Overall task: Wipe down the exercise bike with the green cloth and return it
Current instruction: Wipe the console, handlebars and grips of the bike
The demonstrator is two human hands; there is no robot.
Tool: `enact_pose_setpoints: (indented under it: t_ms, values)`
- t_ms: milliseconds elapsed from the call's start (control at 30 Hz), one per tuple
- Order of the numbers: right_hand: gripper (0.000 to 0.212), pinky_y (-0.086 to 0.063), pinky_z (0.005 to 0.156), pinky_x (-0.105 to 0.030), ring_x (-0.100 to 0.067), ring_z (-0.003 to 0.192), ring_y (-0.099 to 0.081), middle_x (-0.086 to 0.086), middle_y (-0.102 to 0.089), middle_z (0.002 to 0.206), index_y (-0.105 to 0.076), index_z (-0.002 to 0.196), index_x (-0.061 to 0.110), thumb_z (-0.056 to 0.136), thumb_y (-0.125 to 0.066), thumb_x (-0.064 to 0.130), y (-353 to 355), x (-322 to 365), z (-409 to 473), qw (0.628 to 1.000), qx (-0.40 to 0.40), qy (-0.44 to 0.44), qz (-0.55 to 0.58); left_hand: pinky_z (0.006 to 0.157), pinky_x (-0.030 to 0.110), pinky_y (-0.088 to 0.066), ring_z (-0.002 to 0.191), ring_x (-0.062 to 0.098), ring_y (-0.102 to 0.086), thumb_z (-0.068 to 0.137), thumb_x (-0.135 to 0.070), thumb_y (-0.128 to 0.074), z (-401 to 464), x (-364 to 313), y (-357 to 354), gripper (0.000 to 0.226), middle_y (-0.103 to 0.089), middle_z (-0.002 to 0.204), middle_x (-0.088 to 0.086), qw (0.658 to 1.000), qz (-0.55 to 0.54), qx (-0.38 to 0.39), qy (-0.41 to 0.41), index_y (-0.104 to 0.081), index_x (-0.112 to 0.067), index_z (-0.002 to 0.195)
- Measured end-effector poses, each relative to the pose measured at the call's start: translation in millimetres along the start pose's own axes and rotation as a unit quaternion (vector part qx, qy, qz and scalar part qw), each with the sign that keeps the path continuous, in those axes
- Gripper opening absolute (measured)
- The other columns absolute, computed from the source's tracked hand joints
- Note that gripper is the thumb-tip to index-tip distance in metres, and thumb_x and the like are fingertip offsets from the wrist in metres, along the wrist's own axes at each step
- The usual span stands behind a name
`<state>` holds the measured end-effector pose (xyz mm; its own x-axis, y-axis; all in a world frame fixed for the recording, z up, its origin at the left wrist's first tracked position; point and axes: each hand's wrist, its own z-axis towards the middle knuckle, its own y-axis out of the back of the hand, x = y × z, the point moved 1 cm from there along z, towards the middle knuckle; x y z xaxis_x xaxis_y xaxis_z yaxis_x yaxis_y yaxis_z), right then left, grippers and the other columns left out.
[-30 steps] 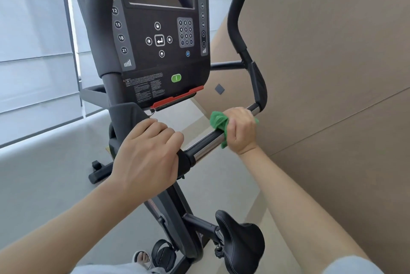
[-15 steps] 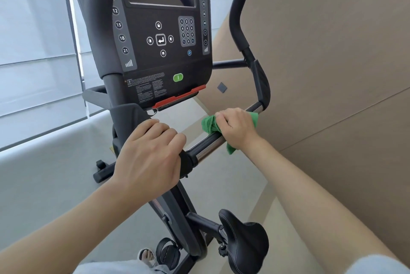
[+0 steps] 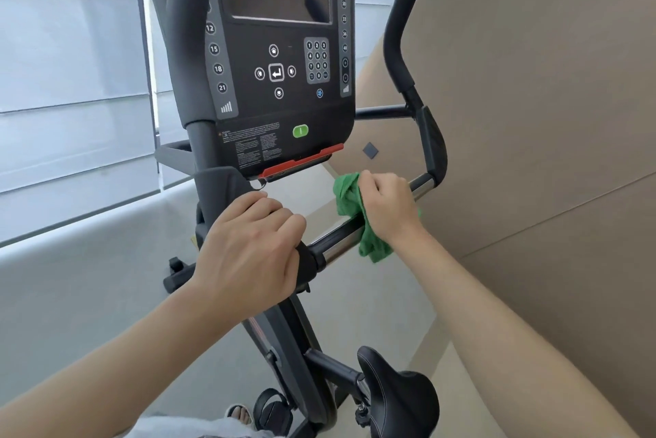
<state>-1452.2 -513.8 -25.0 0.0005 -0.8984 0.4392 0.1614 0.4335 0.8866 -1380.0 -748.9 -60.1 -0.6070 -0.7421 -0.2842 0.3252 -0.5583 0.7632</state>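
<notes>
The black exercise bike (image 3: 280, 82) fills the middle of the head view, its console facing me. A silver handlebar bar (image 3: 337, 246) runs from the centre post up to the right. My right hand (image 3: 385, 205) grips the green cloth (image 3: 349, 205), which is wrapped round this bar and hangs below it. My left hand (image 3: 252, 246) is curled over the black joint at the bar's lower left end. The black saddle (image 3: 394, 398) is at the bottom.
A tan wall (image 3: 532, 118) stands close on the right, just beyond the upright black handle (image 3: 404, 29). White window blinds (image 3: 71, 82) are on the left. A pedal (image 3: 271, 409) and a sandalled foot (image 3: 241, 414) show on the grey floor below.
My right hand has slid the green cloth a little along the silver bar and turned round it, with more cloth now hanging below. My left hand has kept its grip.
</notes>
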Motion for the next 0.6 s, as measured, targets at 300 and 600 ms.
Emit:
enact_pose_setpoints:
  t_ms: [300, 600]
  values:
    - [0.056, -0.02, 0.13, -0.048, -0.015, 0.161, -0.018, 0.007, -0.031, 0.169, -0.035, 0.162, 0.019, 0.106, -0.038, 0.017, -17.9, 5.3, -98.7, 0.98, 0.087, 0.178, -0.014, 0.101, 0.041, -0.048, 0.076, 0.03, -0.058, 0.08, -0.011, -0.047, -0.4, -1.7, 1.7, 0.009, -0.06, 0.071, 0.002, 1.0, 0.001, -0.001, -0.008, -0.053, -0.013, 0.073]
    - [0.092, -0.024, 0.128, -0.054, -0.03, 0.156, -0.028, 0.0, -0.041, 0.158, -0.037, 0.155, 0.018, 0.075, -0.082, 0.026, -29.7, -0.6, -88.7, 0.955, 0.106, 0.224, -0.165, 0.101, 0.041, -0.049, 0.075, 0.03, -0.058, 0.08, -0.011, -0.046, -0.1, -1.6, -2.0, 0.011, -0.059, 0.07, 0.002, 1.0, 0.008, -0.019, -0.004, -0.053, -0.013, 0.072]
